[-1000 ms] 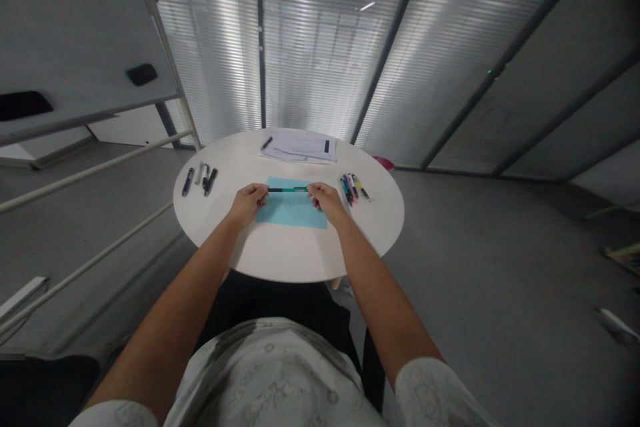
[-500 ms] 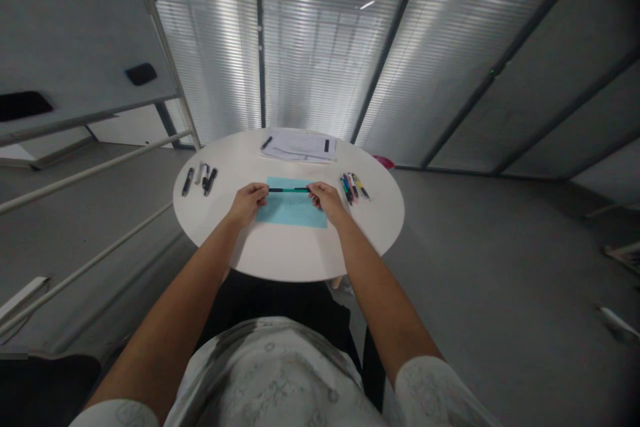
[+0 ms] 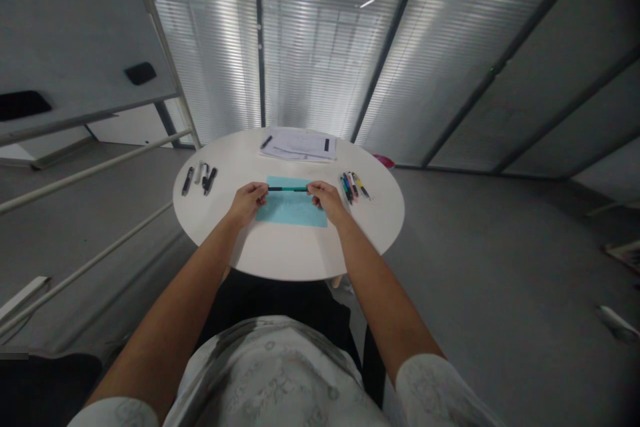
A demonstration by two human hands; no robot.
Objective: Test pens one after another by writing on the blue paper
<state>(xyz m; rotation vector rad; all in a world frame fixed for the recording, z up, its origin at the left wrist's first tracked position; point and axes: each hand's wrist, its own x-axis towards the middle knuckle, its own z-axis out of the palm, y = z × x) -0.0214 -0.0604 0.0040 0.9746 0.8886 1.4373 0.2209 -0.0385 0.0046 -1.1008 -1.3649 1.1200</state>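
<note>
A slim pen [image 3: 289, 189], dark on its left part and green on its right, is held level between both hands. The fingers of my left hand [image 3: 249, 203] pinch its dark end, and my right hand [image 3: 325, 198] is closed on the green end. Beneath the pen lies a light blue sheet of paper [image 3: 291, 210] on the round white table [image 3: 285, 260]. Just right of my right hand is a group of coloured pens [image 3: 355, 187].
White papers [image 3: 300, 145] with a dark pen on them lie at the table's far side. Several black and grey markers [image 3: 200, 177] are at the left. A whiteboard frame [image 3: 187, 113] stands at the left, and a pink object [image 3: 384, 161] shows beyond the right edge.
The pen has turned slightly between the fingers, its clip now showing along the lower side near my right hand. Both hands are almost where they were.
</note>
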